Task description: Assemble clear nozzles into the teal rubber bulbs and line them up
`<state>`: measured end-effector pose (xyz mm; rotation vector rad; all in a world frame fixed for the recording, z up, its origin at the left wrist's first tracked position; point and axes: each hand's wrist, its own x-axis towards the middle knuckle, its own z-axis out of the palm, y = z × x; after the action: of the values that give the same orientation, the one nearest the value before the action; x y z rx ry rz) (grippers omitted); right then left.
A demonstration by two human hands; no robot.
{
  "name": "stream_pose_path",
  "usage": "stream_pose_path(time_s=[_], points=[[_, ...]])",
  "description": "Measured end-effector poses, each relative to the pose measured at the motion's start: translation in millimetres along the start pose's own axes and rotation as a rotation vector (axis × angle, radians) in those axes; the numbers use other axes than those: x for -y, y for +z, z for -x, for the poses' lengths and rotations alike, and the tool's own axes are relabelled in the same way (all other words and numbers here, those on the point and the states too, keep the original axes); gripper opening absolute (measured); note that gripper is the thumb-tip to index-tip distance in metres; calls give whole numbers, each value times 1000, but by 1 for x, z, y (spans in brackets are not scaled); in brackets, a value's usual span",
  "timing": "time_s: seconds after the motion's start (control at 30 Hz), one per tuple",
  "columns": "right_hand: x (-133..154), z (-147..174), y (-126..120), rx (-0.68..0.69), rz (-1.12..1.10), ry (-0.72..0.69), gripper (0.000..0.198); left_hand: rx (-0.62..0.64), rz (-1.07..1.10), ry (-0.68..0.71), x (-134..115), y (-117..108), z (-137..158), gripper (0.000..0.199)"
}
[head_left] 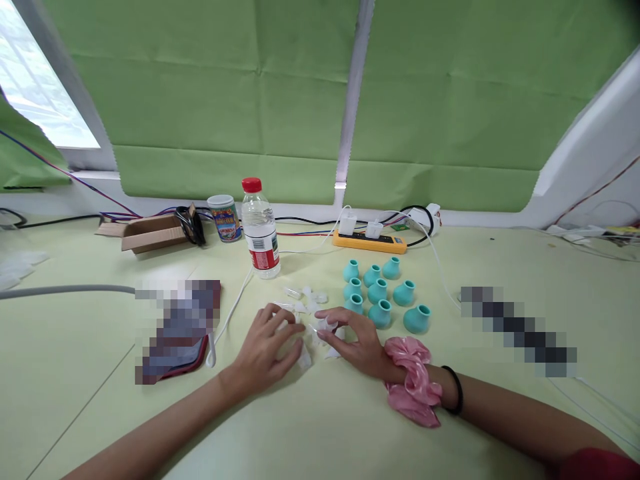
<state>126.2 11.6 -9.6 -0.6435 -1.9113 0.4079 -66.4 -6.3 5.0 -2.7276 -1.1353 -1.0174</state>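
A small translucent white plastic piece (pixel 327 325) is pinched between the thumb and fingers of my right hand (pixel 357 337). My left hand (pixel 270 343) hovers palm down just to its left, fingers bent and apart, over some clear plastic pieces (pixel 304 357) that it partly covers. I cannot make out anything in its grasp. More clear and whitish plastic pieces (pixel 313 297) lie loosely in a small heap beyond both hands. Several teal rubber-looking bulbs with open round necks (pixel 379 291) stand in rough rows behind my right hand.
A red-capped water bottle (pixel 261 233), a printed can (pixel 225 219) and an open cardboard box (pixel 153 232) stand at the back left. Behind the bulbs lies an orange power strip (pixel 370 241) with cables. Blurred-out devices lie left (pixel 180 333) and right (pixel 517 330).
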Motion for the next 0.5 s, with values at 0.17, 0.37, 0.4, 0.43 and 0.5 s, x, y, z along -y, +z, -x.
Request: stream_pose_path(time_s=[0.17, 0.37, 0.4, 0.43, 0.5], points=[[5, -3, 2, -7, -103, 130, 19, 97, -110, -93, -18, 8, -5, 14], [7, -5, 0, 11, -71, 108, 13, 158, -194, -205, -23, 16, -7, 15], [6, -5, 0, 8, -75, 115, 12, 156, -204, -218, -22, 18, -8, 15], [6, -5, 1, 6, -88, 127, 11, 153, -208, -225, -22, 20, -8, 15], [6, -3, 3, 5, -129, 165, 12, 141, -203, -221, -20, 22, -9, 15]])
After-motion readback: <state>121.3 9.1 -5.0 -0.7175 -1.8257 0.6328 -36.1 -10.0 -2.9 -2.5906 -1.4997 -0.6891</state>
